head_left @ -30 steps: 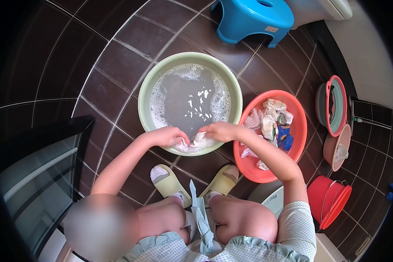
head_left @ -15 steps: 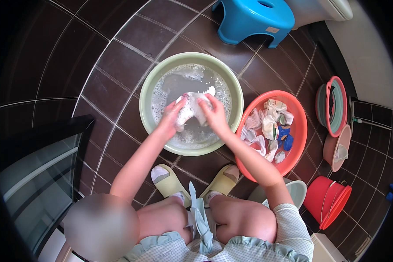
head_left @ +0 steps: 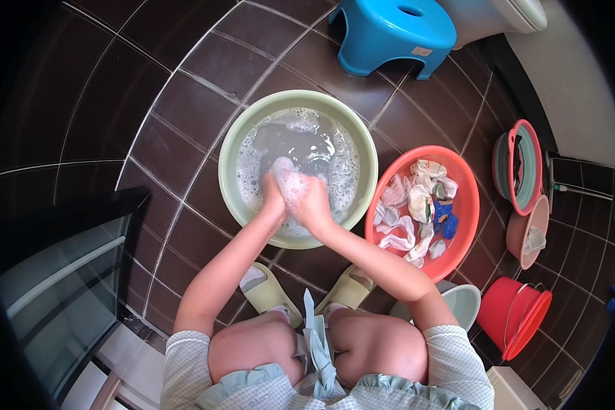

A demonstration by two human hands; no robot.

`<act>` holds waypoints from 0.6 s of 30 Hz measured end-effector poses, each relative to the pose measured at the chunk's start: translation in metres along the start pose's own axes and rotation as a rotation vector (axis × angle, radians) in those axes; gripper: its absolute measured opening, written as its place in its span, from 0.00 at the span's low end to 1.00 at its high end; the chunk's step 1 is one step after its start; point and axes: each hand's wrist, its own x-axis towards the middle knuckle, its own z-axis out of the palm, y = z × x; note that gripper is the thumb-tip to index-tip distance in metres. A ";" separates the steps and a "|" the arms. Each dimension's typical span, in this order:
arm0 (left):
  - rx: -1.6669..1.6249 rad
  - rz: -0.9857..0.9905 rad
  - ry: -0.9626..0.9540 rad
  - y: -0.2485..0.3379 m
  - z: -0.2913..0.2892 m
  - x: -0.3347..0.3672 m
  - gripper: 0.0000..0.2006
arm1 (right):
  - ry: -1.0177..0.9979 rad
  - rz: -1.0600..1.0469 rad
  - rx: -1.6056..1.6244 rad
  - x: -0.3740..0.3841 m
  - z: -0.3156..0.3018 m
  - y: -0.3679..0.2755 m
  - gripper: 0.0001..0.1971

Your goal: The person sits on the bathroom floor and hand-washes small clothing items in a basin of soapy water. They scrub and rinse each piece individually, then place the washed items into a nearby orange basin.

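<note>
A light green basin (head_left: 229, 188) of sudsy grey water stands on the floor in front of me. Over its near half, my left hand (head_left: 273, 199) and my right hand (head_left: 313, 201) are pressed together, both closed around a bunched, foamy white cloth (head_left: 283, 165). A small end of the cloth sticks out past my fingers; most of it is hidden by hands and lather, so its exact kind does not show. Foam coats the fingers. To the right, an orange-red basin (head_left: 466, 236) holds several crumpled white socks and cloths and a blue piece.
A blue plastic stool (head_left: 389, 37) stands beyond the basin. Along the right are a red bucket (head_left: 506, 318), a pink basin (head_left: 519, 236), a pink-rimmed folding tub (head_left: 534, 160) and a pale basin (head_left: 466, 301). A dark glass-panelled frame (head_left: 68, 273) is at left. My slippered feet flank the near side.
My hands have come together and drawn nearer to me, bunching up the cloth that was spread between them. More foam now covers them.
</note>
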 end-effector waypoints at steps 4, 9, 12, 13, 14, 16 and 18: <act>0.356 0.165 -0.043 -0.003 0.016 -0.011 0.10 | 0.034 -0.027 -0.225 0.041 -0.013 0.034 0.16; 0.086 0.092 -0.099 0.004 -0.021 0.011 0.12 | -0.081 -0.155 -0.181 0.008 -0.001 -0.010 0.21; 0.154 -0.055 -0.041 0.039 0.026 -0.037 0.16 | -0.014 -0.106 -0.255 0.030 -0.008 0.011 0.20; 0.170 -0.116 -0.054 0.045 0.030 -0.044 0.17 | -0.015 -0.075 -0.232 0.033 -0.010 0.012 0.19; 0.322 -0.033 -0.026 0.024 0.023 -0.024 0.15 | -0.015 -0.044 -0.208 0.035 -0.013 0.014 0.19; 0.221 0.098 -0.004 0.026 0.016 -0.018 0.15 | -0.003 -0.019 -0.133 0.025 -0.009 0.009 0.17; 0.231 0.126 -0.041 0.024 -0.005 0.000 0.16 | 0.049 -0.182 -0.122 0.006 0.001 0.000 0.17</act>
